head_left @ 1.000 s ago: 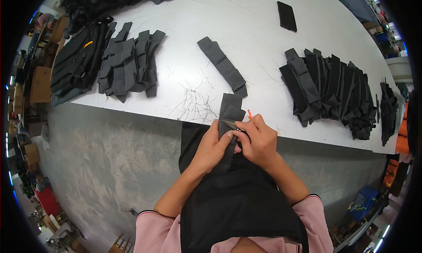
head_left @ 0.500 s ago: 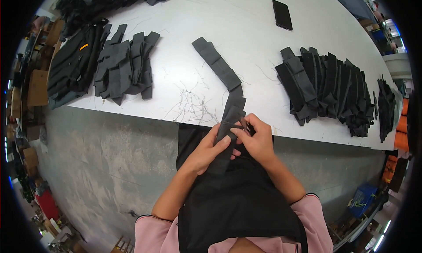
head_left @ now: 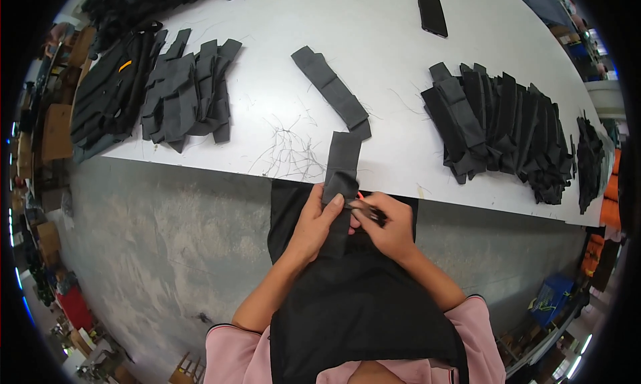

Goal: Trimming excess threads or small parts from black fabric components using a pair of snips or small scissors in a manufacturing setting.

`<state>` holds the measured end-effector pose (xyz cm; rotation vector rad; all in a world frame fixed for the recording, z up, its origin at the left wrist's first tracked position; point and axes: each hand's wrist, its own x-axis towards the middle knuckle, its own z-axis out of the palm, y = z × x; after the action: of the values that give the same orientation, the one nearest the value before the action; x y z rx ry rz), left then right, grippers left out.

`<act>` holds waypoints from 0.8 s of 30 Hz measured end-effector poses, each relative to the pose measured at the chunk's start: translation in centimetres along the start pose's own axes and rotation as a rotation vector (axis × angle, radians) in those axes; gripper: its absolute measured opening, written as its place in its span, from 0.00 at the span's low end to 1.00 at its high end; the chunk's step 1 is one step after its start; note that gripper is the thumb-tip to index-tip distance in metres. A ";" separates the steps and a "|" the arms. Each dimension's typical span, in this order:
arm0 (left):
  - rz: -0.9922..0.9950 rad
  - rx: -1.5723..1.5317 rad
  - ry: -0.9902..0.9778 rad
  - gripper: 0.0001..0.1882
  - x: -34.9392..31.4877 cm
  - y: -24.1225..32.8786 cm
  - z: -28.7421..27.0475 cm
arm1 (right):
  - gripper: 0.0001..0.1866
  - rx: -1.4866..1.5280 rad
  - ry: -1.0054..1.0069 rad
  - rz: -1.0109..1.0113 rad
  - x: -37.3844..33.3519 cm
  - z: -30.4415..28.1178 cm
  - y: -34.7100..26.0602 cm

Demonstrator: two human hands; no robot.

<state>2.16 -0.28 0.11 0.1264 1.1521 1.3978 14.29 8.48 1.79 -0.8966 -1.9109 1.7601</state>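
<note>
My left hand (head_left: 315, 225) pinches a dark grey fabric strip (head_left: 343, 154) between thumb and fingers at the table's near edge. The strip's far end rests on the tabletop and its near end hangs over my black apron. At the strip's right edge, my right hand (head_left: 387, 225) is closed around small dark thread snips (head_left: 375, 214), blurred, with a red bit showing near the cloth. Just beyond lies another grey strip (head_left: 330, 87), slanting away to the left. Cut thread ends (head_left: 292, 156) are scattered on the table to the left.
A pile of grey strips (head_left: 181, 94) and black bags (head_left: 110, 97) with an orange tag lie at left. Overlapping dark strips (head_left: 497, 124) are heaped at right, with a smaller dark bundle (head_left: 589, 160) beyond. A black phone (head_left: 432, 14) lies farther back on the white table (head_left: 394, 157).
The held strip has straightened and swung slightly left, now apart in line from the strip beyond. My right hand has shifted slightly down, and the red bit now shows.
</note>
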 end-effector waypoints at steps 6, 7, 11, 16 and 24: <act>0.017 -0.023 -0.073 0.15 -0.1 1.3 -0.2 | 0.12 -0.255 0.247 -0.150 1.7 -1.3 -0.3; 0.013 -0.040 -0.093 0.14 -0.1 1.6 0.0 | 0.12 -0.259 0.255 -0.153 1.7 -1.4 0.0; 0.048 -0.038 -0.105 0.14 -0.4 2.1 0.1 | 0.15 -0.283 0.350 -0.208 0.8 -1.9 0.2; 0.017 -0.113 -0.134 0.14 -0.6 2.5 0.6 | 0.16 -0.454 0.291 -0.266 1.8 -2.0 -0.4; 0.013 -0.116 -0.141 0.14 -0.8 2.5 0.3 | 0.13 -0.681 0.310 -0.475 2.7 -2.0 -0.2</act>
<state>0.81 -0.05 2.41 0.1484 0.9535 1.4405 13.69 11.76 1.85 -0.7651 -2.2820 0.6574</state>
